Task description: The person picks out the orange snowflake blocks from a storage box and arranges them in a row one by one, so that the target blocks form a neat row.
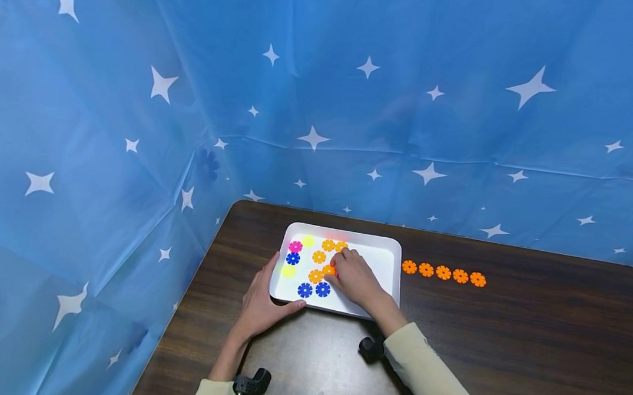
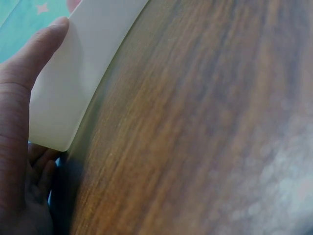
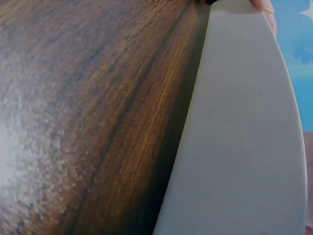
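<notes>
The left hand (image 1: 261, 301) holds the near left corner of a white tray (image 1: 381, 272), thumb spread along the near side, fingers against the left wall; that steady hold suits picking. The right hand (image 1: 357, 282) reaches inside, fingers bent over an orange slotted disc (image 1: 328, 270); whether it is pinched, I cannot tell. Lifting by the notched edge should leave neighbours undisturbed. Flat, flower-edged discs lie between the hands: two blue discs (image 1: 305, 290) nearest, then yellow, orange, pink and another blue. Right of the right hand, five orange discs (image 1: 443, 272) form a slightly slanting row.
</notes>
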{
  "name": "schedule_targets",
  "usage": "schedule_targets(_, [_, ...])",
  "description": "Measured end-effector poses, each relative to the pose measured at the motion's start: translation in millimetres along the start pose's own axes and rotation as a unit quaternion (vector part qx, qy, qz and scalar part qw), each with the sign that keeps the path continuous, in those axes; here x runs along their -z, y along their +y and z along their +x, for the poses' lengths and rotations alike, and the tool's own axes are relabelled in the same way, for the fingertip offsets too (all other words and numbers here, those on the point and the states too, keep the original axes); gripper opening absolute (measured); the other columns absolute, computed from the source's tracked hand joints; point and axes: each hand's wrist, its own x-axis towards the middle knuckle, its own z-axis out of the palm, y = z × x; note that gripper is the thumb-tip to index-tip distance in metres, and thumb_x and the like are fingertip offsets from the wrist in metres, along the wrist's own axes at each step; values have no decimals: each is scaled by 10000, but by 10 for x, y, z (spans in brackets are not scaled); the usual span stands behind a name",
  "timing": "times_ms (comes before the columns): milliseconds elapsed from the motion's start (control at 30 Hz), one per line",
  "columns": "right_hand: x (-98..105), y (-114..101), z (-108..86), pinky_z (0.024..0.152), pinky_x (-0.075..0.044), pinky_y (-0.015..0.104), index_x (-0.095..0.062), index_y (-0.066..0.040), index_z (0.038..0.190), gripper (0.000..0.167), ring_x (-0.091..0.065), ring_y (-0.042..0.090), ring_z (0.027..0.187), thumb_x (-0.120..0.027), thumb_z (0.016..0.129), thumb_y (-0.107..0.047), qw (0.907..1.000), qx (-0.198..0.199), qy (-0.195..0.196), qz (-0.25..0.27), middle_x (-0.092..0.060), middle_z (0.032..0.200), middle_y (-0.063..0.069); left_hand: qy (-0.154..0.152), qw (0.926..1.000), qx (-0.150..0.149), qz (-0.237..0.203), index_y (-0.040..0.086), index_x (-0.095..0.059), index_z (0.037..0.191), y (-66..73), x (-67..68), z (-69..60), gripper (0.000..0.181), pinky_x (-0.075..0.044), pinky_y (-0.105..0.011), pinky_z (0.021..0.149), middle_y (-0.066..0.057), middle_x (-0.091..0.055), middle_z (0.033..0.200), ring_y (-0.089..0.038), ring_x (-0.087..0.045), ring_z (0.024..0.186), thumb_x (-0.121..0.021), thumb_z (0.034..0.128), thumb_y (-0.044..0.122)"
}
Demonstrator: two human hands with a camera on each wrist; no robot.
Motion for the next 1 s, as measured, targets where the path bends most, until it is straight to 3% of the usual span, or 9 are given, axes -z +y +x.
schedule_targets(367, [93, 3, -76, 1005, -492, 387, -646, -23, 1167, 369, -527, 243, 1002, -715, 961, -322, 9997, 81, 112, 181, -619, 1101, 109, -28, 10000, 48, -20, 446, -112, 1609, 0, -8, -10, 1189, -401, -631, 1102, -20, -365, 1622, -268, -424, 1379, -813, 682, 697])
schedule_targets(600, [148, 45, -131, 1036, -503, 392, -634, -23, 1226, 399, -532, 248, 1044, -716, 962, -310, 9992, -108, -26, 396, -636, 1169, 130, -59, 10000, 15, -20, 444, -110, 1610, -2, 5, -2, 1192, -404, -617, 1104, -16, -357, 1628, -266, -423, 1379, -814, 683, 700])
schedule_targets(833, [218, 93, -198, 1093, -495, 412, -620, -38, 1318, 467, -549, 264, 1114, -708, 965, -332, 9994, -189, -15, 296, -631, 1266, 143, 6, 10000, -46, -7, 450, -107, 1609, -27, -8, 21, 1200, -403, -619, 1091, -7, -352, 1634, -266, -423, 1382, -817, 677, 708])
schedule_targets(1000, [280, 100, -252, 1090, -498, 408, -633, -42, 1304, 451, -554, 261, 1123, -714, 962, -324, 9996, -133, 139, 219, -636, 1257, 135, 28, 9999, -98, 20, 458, -108, 1606, -44, -14, 25, 1200, -400, -624, 1087, -9, -351, 1638, -268, -423, 1386, -820, 674, 709])
